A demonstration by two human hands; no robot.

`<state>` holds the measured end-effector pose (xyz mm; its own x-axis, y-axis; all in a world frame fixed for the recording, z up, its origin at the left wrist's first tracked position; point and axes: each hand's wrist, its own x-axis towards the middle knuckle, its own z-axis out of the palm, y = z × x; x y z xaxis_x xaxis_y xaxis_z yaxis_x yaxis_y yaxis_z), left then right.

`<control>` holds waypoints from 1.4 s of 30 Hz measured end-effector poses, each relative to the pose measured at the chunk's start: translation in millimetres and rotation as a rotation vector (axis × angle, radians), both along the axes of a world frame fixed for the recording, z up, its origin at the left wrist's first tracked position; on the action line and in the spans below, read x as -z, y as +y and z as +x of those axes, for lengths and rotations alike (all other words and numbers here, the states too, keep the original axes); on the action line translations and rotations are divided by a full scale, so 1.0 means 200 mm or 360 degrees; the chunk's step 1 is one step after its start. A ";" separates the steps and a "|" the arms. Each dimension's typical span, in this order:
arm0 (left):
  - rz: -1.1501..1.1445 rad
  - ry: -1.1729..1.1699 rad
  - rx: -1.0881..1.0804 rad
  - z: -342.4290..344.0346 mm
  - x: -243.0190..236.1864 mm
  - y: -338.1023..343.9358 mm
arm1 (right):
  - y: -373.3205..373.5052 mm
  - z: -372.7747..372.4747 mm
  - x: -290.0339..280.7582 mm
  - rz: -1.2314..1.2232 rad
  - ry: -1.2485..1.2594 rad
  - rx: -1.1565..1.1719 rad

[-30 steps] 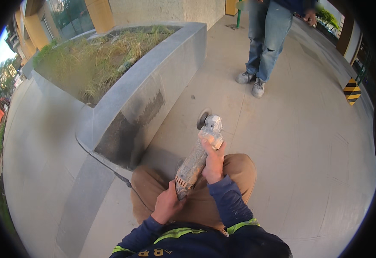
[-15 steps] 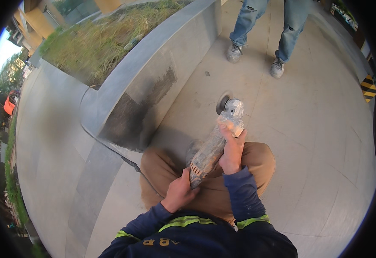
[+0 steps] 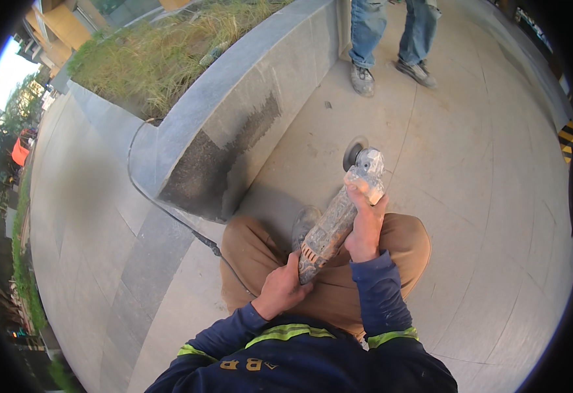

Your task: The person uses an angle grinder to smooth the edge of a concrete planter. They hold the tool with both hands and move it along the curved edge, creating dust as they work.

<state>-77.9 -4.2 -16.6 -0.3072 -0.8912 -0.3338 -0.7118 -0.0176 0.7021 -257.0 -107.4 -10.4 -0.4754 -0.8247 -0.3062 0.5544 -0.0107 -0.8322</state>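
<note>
An angle grinder [image 3: 335,226], its body caked in pale dust, lies across both my hands above my crossed legs. My left hand [image 3: 282,286] wraps round its rear end, near the vent slots. Closer to the head, my right hand [image 3: 367,226] grips the body. The grinding disc [image 3: 355,152] points away and to the left, apart from any surface. A black power cord [image 3: 168,215] runs from beside my left knee up over the planter's corner. Beyond that knee, the stone planter wall [image 3: 253,98] carries a dark, rough patch [image 3: 211,167] on its face.
A person in torn jeans [image 3: 369,33] and dusty shoes stands ahead, next to the wall. Dry grass [image 3: 162,59] fills the planter. Large pale paving slabs [image 3: 483,229] stretch to my right. A black-and-yellow striped marker [image 3: 568,141] is at the far right.
The standing person has shifted their feet and now stands nearer the wall. My view has swung slightly, so the scene sits a little differently; both hands keep their hold on the angle grinder.
</note>
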 end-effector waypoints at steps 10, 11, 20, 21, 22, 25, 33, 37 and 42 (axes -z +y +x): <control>-0.0085 -0.0004 0.0020 0.01 0.03 0.00 | -0.01 -0.03 0.04 0.0050 0.0053 0.0056; -0.0055 0.0000 0.0019 0.01 0.04 0.00 | -0.01 -0.04 0.04 0.0055 0.0072 0.0050; -0.0029 0.0270 -0.0011 0.03 0.03 0.04 | 0.06 -0.02 -0.09 -0.0217 0.0217 -0.0184; -0.0093 0.0275 -0.0016 0.06 0.03 0.06 | 0.09 -0.01 -0.11 -0.0271 0.0214 -0.0233; -0.0168 0.0275 -0.0012 0.06 0.05 0.06 | 0.12 -0.04 -0.11 -0.0335 0.0209 -0.0272; -0.0330 0.0158 -0.0073 0.05 0.08 0.09 | 0.15 -0.17 -0.11 -0.0493 0.0212 -0.0586; -0.0577 -0.0098 -0.0180 0.01 0.26 0.03 | -0.20 -0.22 0.09 -0.0495 0.0110 -0.0782; -0.0540 -0.0197 -0.0226 0.02 0.39 -0.10 | -0.44 -0.12 0.41 -0.0505 0.0044 -0.0550; -0.0205 -0.0472 -0.0354 -0.04 0.33 -0.24 | -0.61 -0.07 0.63 -0.0293 -0.0181 -0.0538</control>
<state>-86.1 -52.0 -82.1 -0.0090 -0.9655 -0.2604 -0.8730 -0.1194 0.4729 -271.4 -230.1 -135.8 -0.1396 -0.9748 -0.1737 0.6407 0.0448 -0.7665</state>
